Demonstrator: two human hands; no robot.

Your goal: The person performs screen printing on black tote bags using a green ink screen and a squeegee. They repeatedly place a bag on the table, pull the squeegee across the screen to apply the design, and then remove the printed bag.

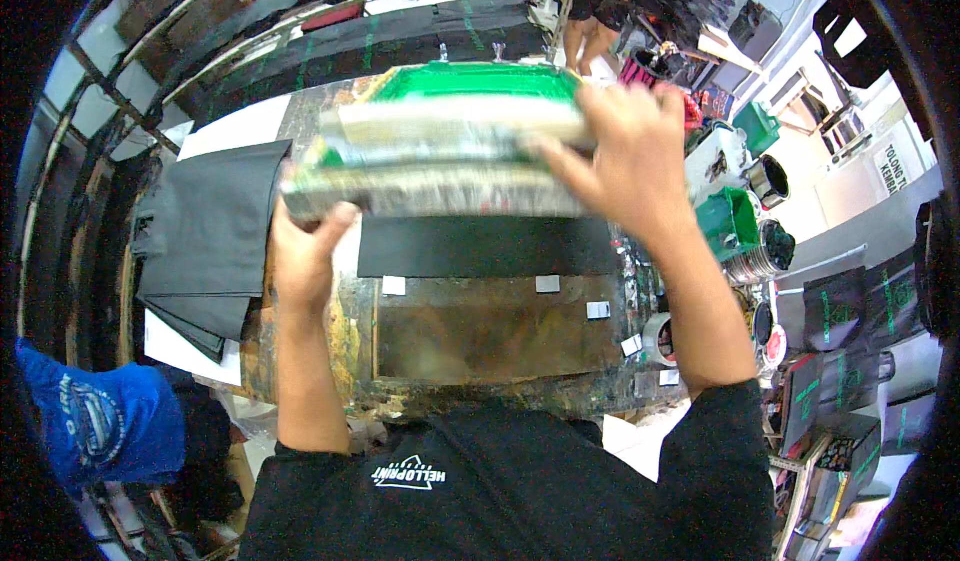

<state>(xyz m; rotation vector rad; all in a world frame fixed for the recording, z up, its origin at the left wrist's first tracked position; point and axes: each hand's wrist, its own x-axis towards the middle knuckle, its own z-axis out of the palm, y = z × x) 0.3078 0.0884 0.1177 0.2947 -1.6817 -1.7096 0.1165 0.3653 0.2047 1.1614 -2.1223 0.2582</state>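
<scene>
A screen-printing frame (pixel 440 193) with green ink inside is tilted up over the worktable, its near edge raised and smeared by motion. My left hand (pixel 305 261) is closed round the near left corner of this frame, thumb on the front. Across the frame lies a long pale bar that looks like a squeegee (pixel 455 126). My right hand (pixel 635 166) grips the right end of that bar, thumb in front, fingers behind. Beneath the frame a black fabric piece (pixel 480 248) lies flat on a brown board (pixel 490 331). Small white tabs (pixel 547 284) sit around it.
To the left lies a stack of black fabric pieces (pixel 210 226). Tape rolls (pixel 660 339), a green container (pixel 728 219) and cans (pixel 768 181) crowd the right. A person in blue (pixel 110 421) is at lower left; another person's legs (pixel 592 41) show at the back.
</scene>
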